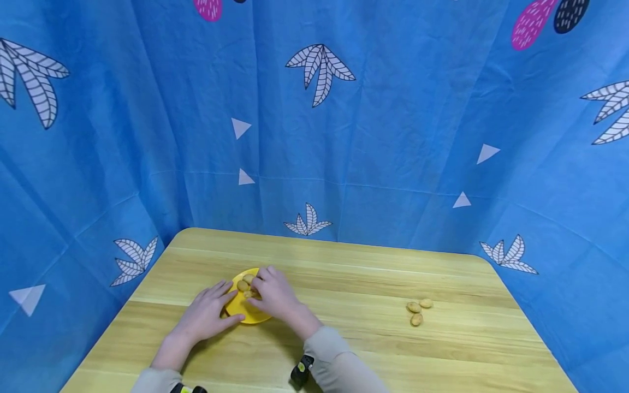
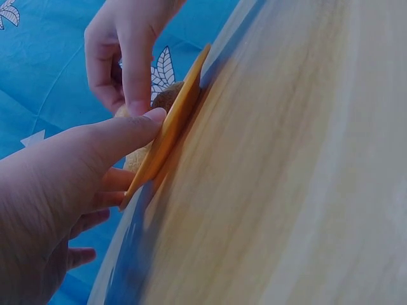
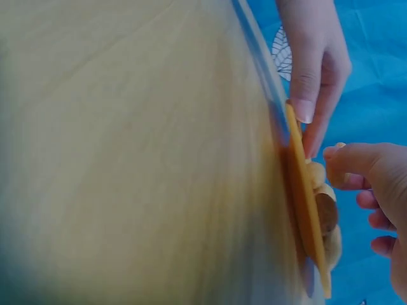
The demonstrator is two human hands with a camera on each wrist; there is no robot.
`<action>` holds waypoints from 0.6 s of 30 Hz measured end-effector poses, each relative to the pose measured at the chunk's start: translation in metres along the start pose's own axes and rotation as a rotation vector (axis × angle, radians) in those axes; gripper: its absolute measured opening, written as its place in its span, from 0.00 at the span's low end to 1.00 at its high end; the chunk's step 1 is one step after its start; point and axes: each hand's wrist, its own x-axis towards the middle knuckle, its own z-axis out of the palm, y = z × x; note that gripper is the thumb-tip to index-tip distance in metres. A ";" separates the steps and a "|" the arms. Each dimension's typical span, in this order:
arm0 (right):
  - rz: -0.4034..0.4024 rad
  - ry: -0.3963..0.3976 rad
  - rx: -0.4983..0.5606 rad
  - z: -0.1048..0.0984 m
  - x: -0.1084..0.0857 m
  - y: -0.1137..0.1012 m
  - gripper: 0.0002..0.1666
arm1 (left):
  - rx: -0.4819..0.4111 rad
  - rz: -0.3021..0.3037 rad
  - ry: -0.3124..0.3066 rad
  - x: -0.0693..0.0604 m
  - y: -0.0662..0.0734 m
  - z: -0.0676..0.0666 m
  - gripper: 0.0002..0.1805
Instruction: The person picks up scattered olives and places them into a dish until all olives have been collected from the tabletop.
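Note:
A yellow plate (image 1: 249,313) stands at the table's left side, with several small potatoes (image 1: 243,285) on it. My left hand (image 1: 205,315) rests at its near left rim, fingers spread and fairly straight. In the left wrist view, its thumb (image 2: 130,135) touches the plate's edge. Over the plate's right part reaches my right hand (image 1: 276,293). Between its thumb and fingers it pinches a small potato (image 3: 338,175), mostly covered by the fingers, just above the others in the right wrist view.
On the right of the wooden table (image 1: 354,295) lie three small potatoes (image 1: 414,307) close together. A blue patterned curtain (image 1: 393,136) hangs behind the table and along its sides. Both sleeved forearms come in from the near edge.

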 end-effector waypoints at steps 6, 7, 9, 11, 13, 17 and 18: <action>0.006 -0.003 0.001 0.009 0.005 -0.003 0.14 | -0.002 -0.002 -0.006 0.000 0.000 -0.001 0.40; 0.008 -0.004 0.001 0.010 0.006 -0.003 0.14 | 0.000 -0.002 -0.008 0.000 0.000 -0.001 0.40; 0.011 -0.009 0.004 0.012 0.007 -0.003 0.14 | 0.005 -0.001 -0.007 0.000 0.000 -0.001 0.40; 0.018 -0.016 0.002 0.014 0.008 -0.003 0.14 | 0.008 -0.001 -0.006 0.001 0.000 -0.001 0.40; 0.025 -0.024 0.000 0.015 0.010 -0.004 0.14 | 0.009 -0.001 -0.008 0.001 0.000 -0.001 0.40; 0.043 -0.039 -0.009 0.017 0.011 -0.005 0.14 | 0.009 -0.001 -0.014 0.001 0.000 -0.001 0.40; 0.049 -0.043 -0.012 0.018 0.011 -0.005 0.14 | 0.011 0.000 -0.014 0.001 0.000 -0.001 0.39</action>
